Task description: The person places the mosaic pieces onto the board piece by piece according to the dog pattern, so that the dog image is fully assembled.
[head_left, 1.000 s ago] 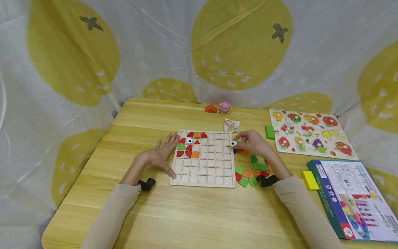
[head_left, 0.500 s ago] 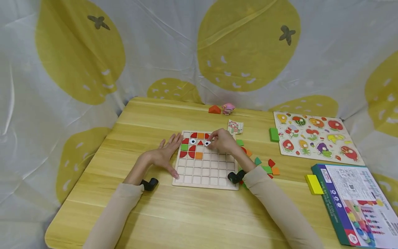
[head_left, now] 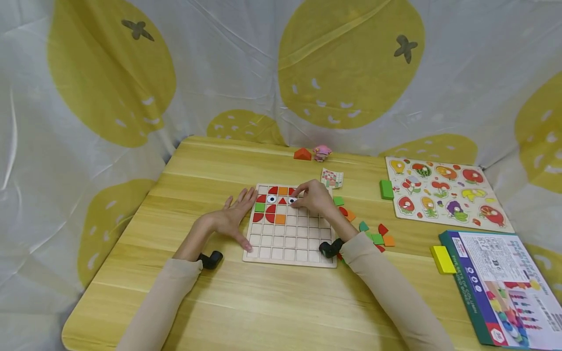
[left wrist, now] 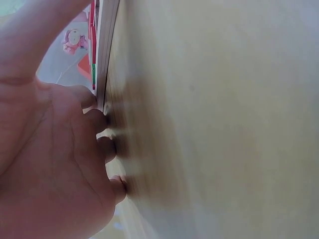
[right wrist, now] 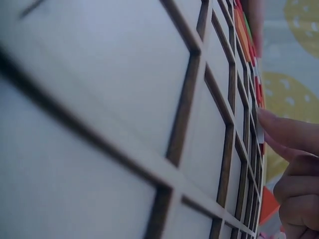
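A wooden grid board (head_left: 290,241) lies flat on the table, with red, orange and green tiles in its upper left cells. My left hand (head_left: 230,219) is spread along the board's left edge, its thumb at the lower left corner. With curled fingers, my right hand (head_left: 315,199) pinches a white eye tile (head_left: 291,200) at a cell right of the small red triangle (head_left: 282,200). A first eye tile (head_left: 271,199) sits left of that triangle. In the right wrist view the thumb and finger are at the white tile's edge (right wrist: 260,130); part of the tile is hidden.
Loose coloured tiles (head_left: 377,239) lie right of the board, partly behind the right arm. A pattern card (head_left: 332,178), a red block (head_left: 302,154) and a pink figurine (head_left: 322,152) stand behind. Further right are a green block (head_left: 387,189), fruit puzzle (head_left: 448,192), yellow block (head_left: 443,260) and box (head_left: 505,287).
My right hand has carried the eye tile leftward from the board's right edge to the cell beside the red triangle. The left hand keeps its place on the board; the head view has shifted slightly.
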A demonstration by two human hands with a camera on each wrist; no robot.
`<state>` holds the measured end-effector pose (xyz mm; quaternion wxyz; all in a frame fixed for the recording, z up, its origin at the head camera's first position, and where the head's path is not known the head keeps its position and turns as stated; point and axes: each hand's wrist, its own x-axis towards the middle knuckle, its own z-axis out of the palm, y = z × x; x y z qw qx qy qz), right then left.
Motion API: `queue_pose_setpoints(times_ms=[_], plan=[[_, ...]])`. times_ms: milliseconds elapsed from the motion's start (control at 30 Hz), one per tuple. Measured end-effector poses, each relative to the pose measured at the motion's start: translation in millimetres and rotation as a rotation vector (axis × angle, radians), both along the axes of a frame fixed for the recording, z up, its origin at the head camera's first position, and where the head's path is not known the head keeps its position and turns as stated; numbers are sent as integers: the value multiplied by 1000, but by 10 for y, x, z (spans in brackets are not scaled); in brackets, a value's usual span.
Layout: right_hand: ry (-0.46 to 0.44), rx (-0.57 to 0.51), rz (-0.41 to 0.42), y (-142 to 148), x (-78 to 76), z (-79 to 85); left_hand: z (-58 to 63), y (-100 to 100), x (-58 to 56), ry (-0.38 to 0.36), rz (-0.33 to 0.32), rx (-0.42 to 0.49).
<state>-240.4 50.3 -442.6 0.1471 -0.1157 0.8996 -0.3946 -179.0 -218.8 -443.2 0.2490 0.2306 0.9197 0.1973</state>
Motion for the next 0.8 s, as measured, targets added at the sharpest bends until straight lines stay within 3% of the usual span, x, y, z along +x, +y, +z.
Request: queue_pose_setpoints(times_ms=[800], plan=[[-77,-155,98,110,-112,-93,0,4,-3,-5,0,3]])
